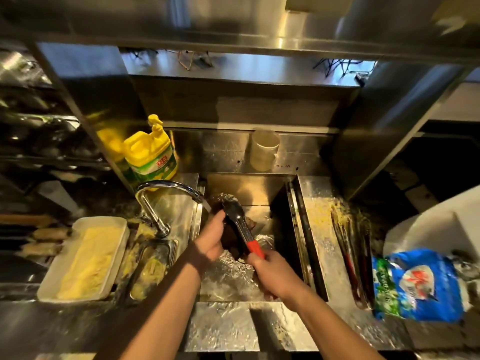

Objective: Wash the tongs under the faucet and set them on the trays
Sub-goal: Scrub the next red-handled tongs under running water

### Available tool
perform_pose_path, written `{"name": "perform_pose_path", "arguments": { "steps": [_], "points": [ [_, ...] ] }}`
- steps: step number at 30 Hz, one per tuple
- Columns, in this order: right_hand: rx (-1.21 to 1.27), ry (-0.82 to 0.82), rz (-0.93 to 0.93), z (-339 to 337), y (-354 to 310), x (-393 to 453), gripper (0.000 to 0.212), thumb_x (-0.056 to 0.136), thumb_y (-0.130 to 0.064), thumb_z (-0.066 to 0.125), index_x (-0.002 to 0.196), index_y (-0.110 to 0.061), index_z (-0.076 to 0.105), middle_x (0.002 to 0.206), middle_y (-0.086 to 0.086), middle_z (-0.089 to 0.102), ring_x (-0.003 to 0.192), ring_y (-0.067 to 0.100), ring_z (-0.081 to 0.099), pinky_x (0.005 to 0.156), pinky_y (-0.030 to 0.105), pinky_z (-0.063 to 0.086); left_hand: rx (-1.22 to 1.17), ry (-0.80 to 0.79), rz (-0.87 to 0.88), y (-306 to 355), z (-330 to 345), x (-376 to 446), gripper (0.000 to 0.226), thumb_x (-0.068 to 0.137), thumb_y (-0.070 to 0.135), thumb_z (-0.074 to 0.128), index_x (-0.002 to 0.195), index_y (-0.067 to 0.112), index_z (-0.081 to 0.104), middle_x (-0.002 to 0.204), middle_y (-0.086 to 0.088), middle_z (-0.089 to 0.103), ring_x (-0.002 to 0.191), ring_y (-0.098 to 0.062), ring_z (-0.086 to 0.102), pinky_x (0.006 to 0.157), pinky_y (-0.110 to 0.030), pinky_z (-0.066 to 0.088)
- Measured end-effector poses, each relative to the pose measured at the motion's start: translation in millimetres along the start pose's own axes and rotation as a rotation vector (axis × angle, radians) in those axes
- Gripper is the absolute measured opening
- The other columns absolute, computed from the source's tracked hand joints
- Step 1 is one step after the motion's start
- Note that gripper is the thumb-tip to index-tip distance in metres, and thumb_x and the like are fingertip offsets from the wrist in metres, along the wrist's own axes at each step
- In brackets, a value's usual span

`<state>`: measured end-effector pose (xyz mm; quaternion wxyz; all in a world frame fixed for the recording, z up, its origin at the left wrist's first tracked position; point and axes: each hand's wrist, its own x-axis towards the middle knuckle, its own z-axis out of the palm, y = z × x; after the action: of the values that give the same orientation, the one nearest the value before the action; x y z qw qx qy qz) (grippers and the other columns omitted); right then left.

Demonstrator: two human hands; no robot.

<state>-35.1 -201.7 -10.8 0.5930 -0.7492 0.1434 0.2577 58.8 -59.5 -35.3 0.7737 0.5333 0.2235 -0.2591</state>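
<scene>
Metal tongs (237,218) with a red handle are held over the sink (285,229), their tips close to the spout of the chrome faucet (168,187), where water runs. My right hand (272,276) grips the red handle end. My left hand (211,236) is curled round the tongs' middle, together with something dark that I cannot make out. Several more red-handled tongs (350,258) lie on the steel tray surface (322,245) right of the sink.
A yellow detergent jug (149,154) stands behind the faucet. A white tray of yellow food (85,258) and a metal rack (150,266) sit left of the sink. A blue bag (418,284) lies far right. A pale cup (263,149) stands at the back.
</scene>
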Motion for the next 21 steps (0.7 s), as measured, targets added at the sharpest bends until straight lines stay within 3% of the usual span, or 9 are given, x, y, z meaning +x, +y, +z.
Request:
{"name": "perform_pose_path", "arguments": {
  "steps": [2, 4, 7, 11, 14, 16, 19, 21],
  "points": [
    [-0.029, -0.013, 0.0, 1, 0, 3, 0.015, 0.089, -0.033, 0.058, 0.088, -0.018, 0.057, 0.054, -0.007, 0.047, 0.039, 0.008, 0.041, 0.041, 0.025, 0.033, 0.001, -0.029, -0.008, 3, -1, 0, 0.033, 0.102, 0.027, 0.046, 0.113, 0.002, 0.064, 0.114, -0.027, 0.065, 0.102, -0.035, 0.062, 0.099, -0.051, 0.047],
    [-0.046, -0.038, 0.0, 7, 1, 4, 0.014, 0.083, -0.024, 0.064, 0.093, -0.017, 0.057, 0.056, -0.005, 0.049, 0.04, 0.008, 0.043, 0.042, 0.026, 0.035, 0.012, -0.003, 0.002, 11, -5, 5, 0.028, 0.101, 0.018, 0.051, 0.117, -0.002, 0.061, 0.11, -0.027, 0.062, 0.097, -0.034, 0.061, 0.099, -0.053, 0.048],
    [-0.083, -0.052, 0.03, 11, -3, 10, 0.016, 0.079, -0.017, 0.061, 0.094, -0.02, 0.058, 0.056, -0.004, 0.047, 0.041, 0.009, 0.042, 0.042, 0.026, 0.034, 0.02, 0.091, -0.048, 13, -6, 16, 0.015, 0.097, 0.004, 0.053, 0.085, 0.003, 0.061, 0.077, -0.016, 0.064, 0.065, -0.026, 0.064, 0.068, -0.038, 0.056],
    [-0.056, -0.061, 0.073, 14, -11, 23, 0.006, 0.084, -0.017, 0.058, 0.09, -0.014, 0.058, 0.05, -0.008, 0.046, 0.037, 0.008, 0.041, 0.039, 0.021, 0.032, -0.018, 0.165, -0.082, 2, -5, 22, 0.023, 0.1, 0.005, 0.048, 0.079, 0.008, 0.056, 0.062, -0.009, 0.062, 0.048, -0.019, 0.063, 0.049, -0.03, 0.052],
    [-0.071, -0.038, 0.091, 21, -14, 26, 0.005, 0.083, -0.015, 0.057, 0.078, -0.016, 0.055, 0.044, -0.01, 0.046, 0.033, 0.007, 0.04, 0.037, 0.017, 0.03, -0.082, 0.194, -0.075, 1, -7, 28, 0.024, 0.102, 0.009, 0.047, 0.081, 0.009, 0.058, 0.074, -0.012, 0.06, 0.057, -0.022, 0.061, 0.061, -0.032, 0.05],
    [-0.067, -0.014, 0.107, 21, -17, 32, 0.007, 0.084, -0.013, 0.055, 0.078, -0.016, 0.055, 0.04, -0.012, 0.045, 0.031, 0.006, 0.04, 0.035, 0.016, 0.03, -0.096, 0.21, -0.097, -1, -7, 35, 0.019, 0.101, 0.005, 0.045, 0.091, 0.006, 0.061, 0.085, -0.017, 0.064, 0.066, -0.025, 0.061, 0.059, -0.033, 0.054],
    [-0.111, -0.034, 0.138, 20, -20, 34, 0.002, 0.083, -0.017, 0.055, 0.083, -0.015, 0.057, 0.048, -0.008, 0.049, 0.034, 0.007, 0.043, 0.036, 0.018, 0.032, -0.078, 0.264, -0.11, -3, -11, 40, 0.022, 0.101, 0.015, 0.051, 0.082, 0.006, 0.058, 0.07, -0.015, 0.064, 0.054, -0.023, 0.061, 0.047, -0.027, 0.052],
    [-0.17, -0.033, 0.129, 19, -22, 34, 0.006, 0.082, -0.02, 0.056, 0.085, -0.015, 0.058, 0.054, -0.006, 0.05, 0.038, 0.009, 0.045, 0.04, 0.021, 0.035, -0.087, 0.283, -0.046, -6, -14, 45, 0.016, 0.099, 0.007, 0.054, 0.083, 0.004, 0.057, 0.075, -0.017, 0.062, 0.057, -0.024, 0.059, 0.055, -0.031, 0.055]
  ]
}}
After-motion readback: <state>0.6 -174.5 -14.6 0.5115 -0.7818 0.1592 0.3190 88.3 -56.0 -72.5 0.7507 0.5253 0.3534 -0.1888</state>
